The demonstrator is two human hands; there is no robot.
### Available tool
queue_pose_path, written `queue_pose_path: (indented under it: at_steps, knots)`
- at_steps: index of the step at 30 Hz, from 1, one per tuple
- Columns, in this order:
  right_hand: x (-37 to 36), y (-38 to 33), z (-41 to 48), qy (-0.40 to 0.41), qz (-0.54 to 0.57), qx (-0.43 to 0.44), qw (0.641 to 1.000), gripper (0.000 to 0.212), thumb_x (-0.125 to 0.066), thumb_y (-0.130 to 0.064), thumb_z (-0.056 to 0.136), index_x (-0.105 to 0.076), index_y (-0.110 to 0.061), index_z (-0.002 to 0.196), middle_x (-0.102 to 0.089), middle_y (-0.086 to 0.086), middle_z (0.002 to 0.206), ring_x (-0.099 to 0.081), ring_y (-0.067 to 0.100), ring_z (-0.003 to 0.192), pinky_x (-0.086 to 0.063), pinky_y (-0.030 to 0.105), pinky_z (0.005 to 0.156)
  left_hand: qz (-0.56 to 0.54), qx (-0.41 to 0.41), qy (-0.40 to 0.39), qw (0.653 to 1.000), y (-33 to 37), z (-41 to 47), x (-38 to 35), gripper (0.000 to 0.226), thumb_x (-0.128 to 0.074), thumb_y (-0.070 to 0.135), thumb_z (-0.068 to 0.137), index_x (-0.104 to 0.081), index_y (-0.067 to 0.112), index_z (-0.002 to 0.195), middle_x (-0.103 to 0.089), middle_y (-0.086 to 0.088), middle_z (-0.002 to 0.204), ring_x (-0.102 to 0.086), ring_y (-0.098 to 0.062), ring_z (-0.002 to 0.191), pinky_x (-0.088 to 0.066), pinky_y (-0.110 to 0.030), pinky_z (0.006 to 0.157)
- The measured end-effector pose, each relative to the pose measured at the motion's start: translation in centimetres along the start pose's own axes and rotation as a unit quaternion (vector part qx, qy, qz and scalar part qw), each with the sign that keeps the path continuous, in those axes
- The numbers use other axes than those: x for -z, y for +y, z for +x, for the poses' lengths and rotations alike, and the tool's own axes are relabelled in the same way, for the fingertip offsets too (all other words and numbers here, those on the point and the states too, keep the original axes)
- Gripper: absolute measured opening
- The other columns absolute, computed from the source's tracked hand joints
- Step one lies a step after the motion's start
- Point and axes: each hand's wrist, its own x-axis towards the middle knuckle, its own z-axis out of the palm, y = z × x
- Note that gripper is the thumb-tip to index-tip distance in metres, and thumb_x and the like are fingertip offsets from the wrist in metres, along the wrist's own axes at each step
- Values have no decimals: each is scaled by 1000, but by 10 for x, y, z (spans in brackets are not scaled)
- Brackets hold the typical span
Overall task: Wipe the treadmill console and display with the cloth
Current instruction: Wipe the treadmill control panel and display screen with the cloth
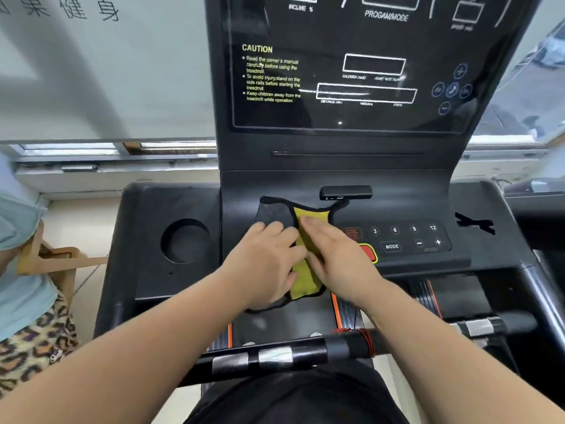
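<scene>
Treadmill console (406, 206) fills frame centre, display (351, 71) above. Cloth (305, 264), yellow and grey, is spread over the lower-centre panel; judged soft, light, best pressed flat. Left hand (263, 258) and right hand (336, 255) are laid flat on it, fingers extended, not gripping.

Left hand (266, 258) and right hand (336, 258) flat, fingers extended.

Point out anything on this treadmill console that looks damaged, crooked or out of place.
Black tape is stuck in a rough, crooked cross on the right tray, like a patch. Red cord is wound around the handlebar. The display shows smears. Otherwise, both hands press the cloth flat on the console.
</scene>
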Motion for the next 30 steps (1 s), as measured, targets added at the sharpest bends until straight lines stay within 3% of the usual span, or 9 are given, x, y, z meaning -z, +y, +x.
queue_pose_path:
  at_steps: [4,9,13,18,21,24,25,27,30]
  knots:
    - [-1,4,0,-31,-10,6,999,61,-60,-25,98,-43,-10,154,-48,10,156,-43,26,145,-29,30,121,-22,61,24,998,1,8,-4,24,-77,35,67,-65,15,75,-57,-7,83,-55,-32,76,-41,-37,64]
    - [-1,13,-1,-21,-45,63,997,51,-58,-28,99,-55,-6,146,-49,13,155,-47,31,143,-35,39,120,-108,156,43,981,-4,5,5,22,-60,6,66,-63,12,87,-56,-6,78,-55,-33,73,-47,-41,60]
    - [4,26,-3,-32,-72,74,994,53,-44,-39,101,-58,-9,142,-50,10,154,-49,29,142,-40,41,118,-191,295,37,935,-21,-18,18,25,-57,7,72,-57,21,93,-56,5,78,-55,-25,76,-49,-39,68]
    - [23,43,-15,-29,-76,55,995,41,-70,-25,94,-66,-10,131,-55,7,150,-56,29,135,-44,40,112,-250,423,85,867,-43,-47,23,26,-65,2,70,-55,18,88,-60,3,70,-58,-19,70,-49,-36,63]
    - [36,28,-8,-35,-90,-8,995,41,-59,-47,92,-70,-14,115,-62,5,139,-62,31,123,-56,46,99,-233,442,42,866,-48,-51,19,24,-65,7,73,-52,21,88,-61,2,72,-59,-21,72,-50,-37,63]
    - [26,-20,11,22,-124,-86,988,71,-35,-69,91,-69,-12,116,-62,14,132,-58,39,120,-49,48,102,-228,437,65,868,-47,-50,17,21,-65,11,76,-53,21,89,-58,5,74,-56,-18,73,-48,-37,64]
    - [15,-41,16,0,-123,-118,985,83,-27,-73,92,-61,-11,133,-53,19,146,-49,44,133,-41,52,112,-236,431,80,868,-46,-51,16,20,-65,12,77,-55,21,91,-58,5,78,-55,-17,76,-47,-36,66]
    - [-17,-79,24,-108,-143,-167,970,101,-10,-82,89,-16,-13,163,-5,25,169,-6,51,154,-11,62,124,-236,403,105,878,-45,-56,11,21,-62,14,80,-62,19,100,-60,3,93,-56,-18,86,-44,-34,73]
    - [-50,-102,28,-135,-194,-147,960,100,-10,-81,91,18,-15,160,29,26,163,24,53,150,9,68,121,-229,375,122,890,-45,-67,4,40,-50,21,80,-66,14,116,-62,-1,115,-56,-23,104,-47,-38,88]
